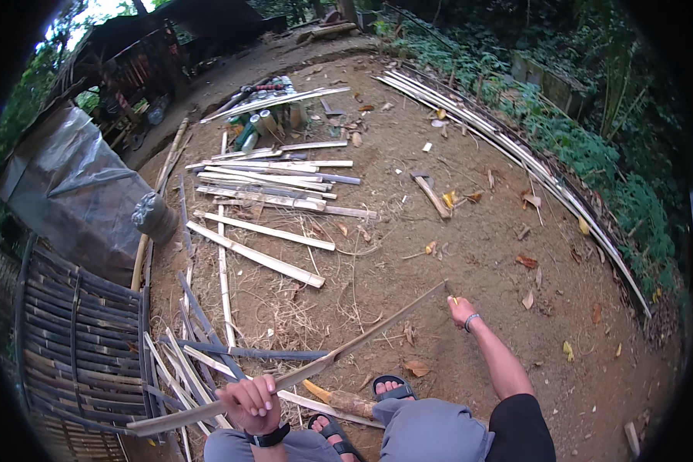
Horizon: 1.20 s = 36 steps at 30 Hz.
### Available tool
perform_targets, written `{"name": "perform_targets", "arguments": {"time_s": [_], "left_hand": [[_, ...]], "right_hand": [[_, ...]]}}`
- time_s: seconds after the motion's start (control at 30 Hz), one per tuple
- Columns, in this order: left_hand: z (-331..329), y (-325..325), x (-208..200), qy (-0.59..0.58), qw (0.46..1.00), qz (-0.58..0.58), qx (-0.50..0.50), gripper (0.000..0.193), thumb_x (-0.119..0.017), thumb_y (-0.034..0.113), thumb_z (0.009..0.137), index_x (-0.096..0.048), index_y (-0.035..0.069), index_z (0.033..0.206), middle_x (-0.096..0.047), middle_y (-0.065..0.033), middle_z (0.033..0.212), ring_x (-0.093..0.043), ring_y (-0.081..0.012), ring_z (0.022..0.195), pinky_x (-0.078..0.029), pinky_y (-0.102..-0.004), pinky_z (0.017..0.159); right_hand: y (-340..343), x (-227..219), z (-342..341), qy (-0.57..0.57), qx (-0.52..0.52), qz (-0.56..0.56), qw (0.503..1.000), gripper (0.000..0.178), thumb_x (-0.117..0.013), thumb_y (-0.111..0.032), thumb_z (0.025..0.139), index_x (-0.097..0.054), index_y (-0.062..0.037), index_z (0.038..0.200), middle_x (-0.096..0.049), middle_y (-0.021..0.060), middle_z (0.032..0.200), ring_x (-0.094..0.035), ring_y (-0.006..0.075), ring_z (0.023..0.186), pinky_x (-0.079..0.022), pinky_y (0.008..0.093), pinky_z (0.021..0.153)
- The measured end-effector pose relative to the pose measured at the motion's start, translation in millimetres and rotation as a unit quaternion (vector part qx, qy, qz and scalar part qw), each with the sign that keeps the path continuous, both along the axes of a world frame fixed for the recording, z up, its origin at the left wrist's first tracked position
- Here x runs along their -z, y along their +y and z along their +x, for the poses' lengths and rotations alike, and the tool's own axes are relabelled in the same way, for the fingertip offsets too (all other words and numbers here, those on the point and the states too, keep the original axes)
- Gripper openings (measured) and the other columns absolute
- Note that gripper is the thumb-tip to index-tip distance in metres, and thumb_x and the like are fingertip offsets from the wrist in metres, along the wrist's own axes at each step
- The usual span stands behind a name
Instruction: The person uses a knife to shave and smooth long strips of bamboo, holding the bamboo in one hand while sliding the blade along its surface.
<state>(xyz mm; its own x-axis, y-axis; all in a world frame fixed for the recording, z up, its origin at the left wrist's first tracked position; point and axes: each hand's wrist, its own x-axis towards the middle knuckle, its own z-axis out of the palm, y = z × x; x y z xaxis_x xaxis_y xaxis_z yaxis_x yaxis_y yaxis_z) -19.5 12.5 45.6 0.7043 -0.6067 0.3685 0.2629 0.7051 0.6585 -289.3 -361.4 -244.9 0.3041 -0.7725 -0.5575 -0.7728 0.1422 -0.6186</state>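
Note:
A long bamboo strip [393, 320] runs slantwise across the front, from low on the left up to the right. My left hand [252, 402], with a dark band at its wrist, is closed round the strip near its lower end. Just beyond the strip's far tip is my right hand [461, 309], closed, a bracelet on its wrist. A small yellow bit shows at its fingers; what it grips is too small to make out. Below the strip, a wooden piece [351, 402] lies between my sandalled feet.
Split bamboo strips [277, 185] lie in a pile ahead, others [181, 377] beside my left hand. A hammer-like tool [433, 195] rests on the dirt. At left stand a slatted bamboo rack [81, 346] and a plastic sheet [77, 189]. Long poles [508, 150] line the right edge.

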Motion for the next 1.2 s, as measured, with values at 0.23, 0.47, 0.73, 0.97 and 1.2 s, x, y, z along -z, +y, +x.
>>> {"name": "perform_targets", "arguments": {"time_s": [0.23, 0.47, 0.73, 0.97, 1.2], "left_hand": [[35.4, 3.3, -65.1, 0.143, 0.978, -0.055, -0.14, 0.057, -0.04, 0.047, 0.096, -0.033, 0.014, 0.049, -0.028, 0.0024, 0.041, -0.033, -0.0093, 0.038, -0.043, -0.0262, 0.059], [80.6, 70.1, -141.1, 0.104, 0.959, -0.217, -0.15, 0.057, -0.047, 0.043, 0.094, -0.03, 0.014, 0.048, -0.026, 0.0023, 0.043, -0.029, -0.0089, 0.042, -0.042, -0.0261, 0.062], [114.1, 144.9, -75.2, 0.19, 0.903, -0.334, -0.192, 0.055, -0.047, 0.042, 0.095, -0.031, 0.016, 0.049, -0.027, 0.0053, 0.044, -0.031, -0.0069, 0.041, -0.045, -0.0268, 0.063], [127.4, 158.7, -63.5, 0.162, 0.917, -0.322, -0.168, 0.053, -0.045, 0.039, 0.097, -0.029, 0.015, 0.053, -0.027, 0.0036, 0.048, -0.032, -0.0079, 0.042, -0.045, -0.026, 0.064], [152.2, 176.2, -41.8, 0.198, 0.911, -0.28, -0.228, 0.042, -0.049, 0.034, 0.095, -0.037, 0.013, 0.061, -0.033, 0.0033, 0.048, -0.036, -0.0081, 0.043, -0.046, -0.0237, 0.063]], "right_hand": [[20.9, -190.1, 15.9, -0.364, 0.069, -0.028, 0.928, 0.033, -0.063, -0.038, 0.086, -0.046, -0.0094, 0.088, -0.044, -0.0022, 0.055, -0.043, 0.0078, 0.038, -0.036, 0.0236, 0.033], [43.7, -372.9, 67.0, -0.559, 0.062, -0.08, 0.823, 0.029, -0.066, -0.031, 0.085, -0.045, -0.0123, 0.089, -0.046, -0.0032, 0.06, -0.046, 0.0051, 0.044, -0.037, 0.0202, 0.034], [8.2, -377.9, 120.1, -0.532, 0.148, -0.069, 0.831, 0.037, -0.067, -0.04, 0.083, -0.045, -0.0123, 0.095, -0.052, 0.0024, 0.09, -0.056, 0.0107, 0.072, -0.041, 0.0203, 0.038], [28.8, -392.1, 132.1, -0.709, 0.113, 0.086, 0.69, 0.038, -0.062, -0.043, 0.085, -0.044, -0.0131, 0.098, -0.057, 0.011, 0.111, -0.06, 0.0206, 0.099, -0.042, 0.0192, 0.042], [82.8, -443.2, 108.6, -0.741, 0.086, -0.082, 0.661, 0.017, -0.056, -0.024, 0.092, -0.046, -0.0115, 0.096, -0.059, 0.0098, 0.105, -0.063, 0.0177, 0.09, -0.042, 0.0198, 0.041]]}}
